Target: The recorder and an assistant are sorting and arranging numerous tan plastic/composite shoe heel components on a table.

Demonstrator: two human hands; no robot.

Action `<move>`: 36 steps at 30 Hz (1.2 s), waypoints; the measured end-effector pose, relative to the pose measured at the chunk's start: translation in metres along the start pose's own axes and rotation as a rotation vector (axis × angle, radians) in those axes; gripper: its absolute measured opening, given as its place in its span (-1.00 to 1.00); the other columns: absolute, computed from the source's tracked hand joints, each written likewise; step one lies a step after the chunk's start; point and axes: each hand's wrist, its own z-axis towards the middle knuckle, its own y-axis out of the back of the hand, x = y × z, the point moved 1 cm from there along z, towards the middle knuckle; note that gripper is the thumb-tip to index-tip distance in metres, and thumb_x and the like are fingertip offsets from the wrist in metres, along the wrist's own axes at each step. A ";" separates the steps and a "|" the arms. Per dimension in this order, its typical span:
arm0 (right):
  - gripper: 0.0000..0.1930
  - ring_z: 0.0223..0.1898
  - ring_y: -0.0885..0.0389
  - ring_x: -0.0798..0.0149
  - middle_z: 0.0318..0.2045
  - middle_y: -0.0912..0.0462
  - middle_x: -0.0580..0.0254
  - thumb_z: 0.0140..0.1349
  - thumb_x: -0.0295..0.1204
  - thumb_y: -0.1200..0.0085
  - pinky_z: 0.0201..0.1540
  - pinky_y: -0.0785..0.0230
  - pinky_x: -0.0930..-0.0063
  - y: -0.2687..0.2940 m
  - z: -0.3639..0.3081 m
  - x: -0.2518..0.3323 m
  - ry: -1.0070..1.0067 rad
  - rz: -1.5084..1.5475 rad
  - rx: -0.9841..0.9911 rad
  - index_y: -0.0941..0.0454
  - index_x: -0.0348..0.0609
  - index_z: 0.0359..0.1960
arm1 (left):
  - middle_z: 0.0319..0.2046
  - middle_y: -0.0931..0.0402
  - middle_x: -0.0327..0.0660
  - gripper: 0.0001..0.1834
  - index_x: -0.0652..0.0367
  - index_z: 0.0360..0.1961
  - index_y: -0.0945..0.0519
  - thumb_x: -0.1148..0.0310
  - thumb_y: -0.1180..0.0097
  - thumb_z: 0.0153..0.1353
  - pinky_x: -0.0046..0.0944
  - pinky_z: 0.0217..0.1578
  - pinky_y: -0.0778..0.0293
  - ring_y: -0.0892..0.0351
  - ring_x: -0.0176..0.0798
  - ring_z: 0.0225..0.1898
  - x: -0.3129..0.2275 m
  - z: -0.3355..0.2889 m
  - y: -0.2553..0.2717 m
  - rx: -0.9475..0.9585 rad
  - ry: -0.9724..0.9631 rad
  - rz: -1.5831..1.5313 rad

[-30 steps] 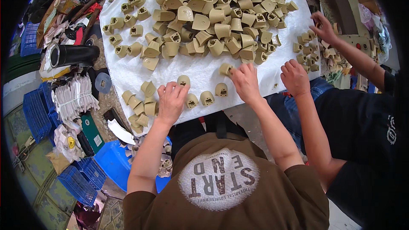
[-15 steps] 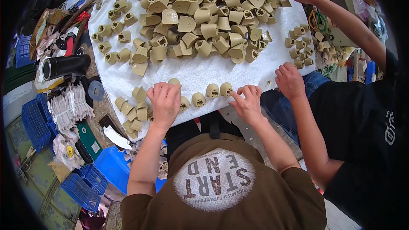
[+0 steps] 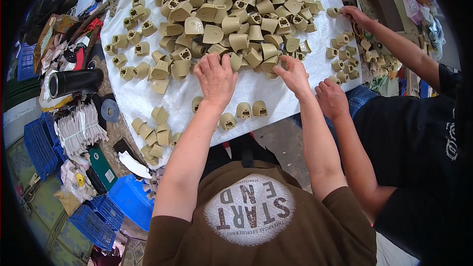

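Note:
A large heap of beige, glossy plastic caps [image 3: 239, 42], rounded with hollow square sockets, covers the far middle of the table. At its near edge my left hand [image 3: 217, 79] reaches in with bent, spread fingers, beside a beige cap [image 3: 235, 62]; its fingertips are partly hidden. To the right, my right hand [image 3: 295, 75] has thumb and forefinger apart at another cap [image 3: 269, 64]. No cap is visibly lifted by either hand. Nearer me stands a short row of caps, including one [image 3: 227, 121] and another at its right end [image 3: 259, 109].
A white cloth [image 3: 143, 88] covers the table. Loose caps [image 3: 156, 135] gather at its near left corner. On the right, a co-worker's hand [image 3: 355, 17] is beside a single cap, and their other hand [image 3: 333, 98] rests near a small group of caps [image 3: 343, 56]. Blue crates [image 3: 42, 143] stand left.
Both my hands have moved away from the near row of caps, forward to the heap's edge. The co-worker's far hand has moved slightly right and down, beside a cap.

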 end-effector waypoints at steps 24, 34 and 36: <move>-0.66 -0.06 -0.36 0.14 -0.21 -0.46 0.31 -0.28 -0.40 -0.28 0.04 -0.06 0.10 -0.048 -0.077 0.054 0.765 -0.192 -0.208 -0.53 -0.08 -0.36 | -0.30 -0.33 -0.18 -0.77 0.07 -0.34 -0.52 0.35 -0.16 -0.12 -0.07 -0.05 -0.13 -0.31 -0.12 -0.10 0.017 -0.088 0.025 0.230 -0.029 0.218; -0.79 -0.06 -0.38 0.15 -0.24 -0.45 0.22 -0.08 -0.38 -0.25 0.04 -0.11 0.06 -0.053 -0.092 0.062 0.785 -0.268 -0.013 -0.60 -0.01 -0.34 | -0.30 -0.36 -0.23 -0.73 0.08 -0.25 -0.61 0.37 -0.24 -0.05 -0.07 -0.08 -0.14 -0.31 -0.13 -0.11 0.018 -0.098 0.029 0.145 0.012 -0.091; -0.77 -0.08 -0.39 0.12 -0.25 -0.45 0.18 -0.04 -0.36 -0.26 0.03 -0.16 0.09 -0.048 -0.089 0.053 0.768 -0.180 -0.029 -0.60 -0.04 -0.30 | -0.32 -0.36 -0.24 -0.78 0.08 -0.32 -0.63 0.39 -0.26 -0.08 -0.08 -0.09 -0.13 -0.31 -0.13 -0.14 0.021 -0.098 0.029 0.085 0.031 -0.162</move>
